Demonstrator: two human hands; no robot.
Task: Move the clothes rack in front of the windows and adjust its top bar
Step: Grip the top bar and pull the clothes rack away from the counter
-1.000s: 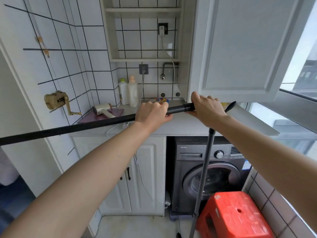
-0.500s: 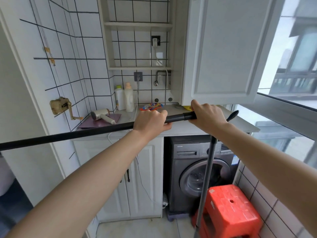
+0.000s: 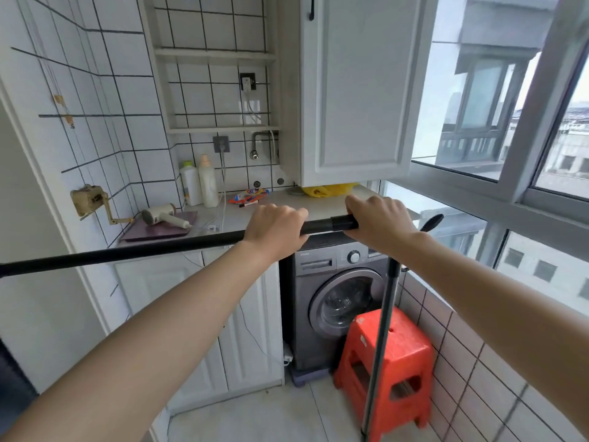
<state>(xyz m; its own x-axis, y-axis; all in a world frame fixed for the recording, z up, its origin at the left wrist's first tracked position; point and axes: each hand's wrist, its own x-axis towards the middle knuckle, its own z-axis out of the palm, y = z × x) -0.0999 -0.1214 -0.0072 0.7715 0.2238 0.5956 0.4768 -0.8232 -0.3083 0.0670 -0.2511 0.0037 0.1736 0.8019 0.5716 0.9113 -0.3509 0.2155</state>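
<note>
The clothes rack's black top bar (image 3: 127, 253) runs from the left edge up to the right. My left hand (image 3: 275, 232) is wrapped over the bar near its middle. My right hand (image 3: 379, 224) grips the bar's right end just past a thicker black collar (image 3: 342, 222). Below my right wrist the rack's grey upright pole (image 3: 382, 339) drops to the floor. A black end cap (image 3: 432, 222) sticks out to the right of my right hand. The windows (image 3: 516, 173) fill the right side.
A grey washing machine (image 3: 338, 301) sits under the white counter (image 3: 318, 205). An orange plastic stool (image 3: 401, 355) stands beside the pole. A white wall cabinet (image 3: 357, 90) hangs above my hands. A hair dryer (image 3: 162, 215), two bottles (image 3: 199, 183) and a yellow bag (image 3: 328, 189) lie on the counter.
The view has shifted right and tilted up, showing more of the windows. Both hands keep their hold on the bar, which sits slightly lower against the counter.
</note>
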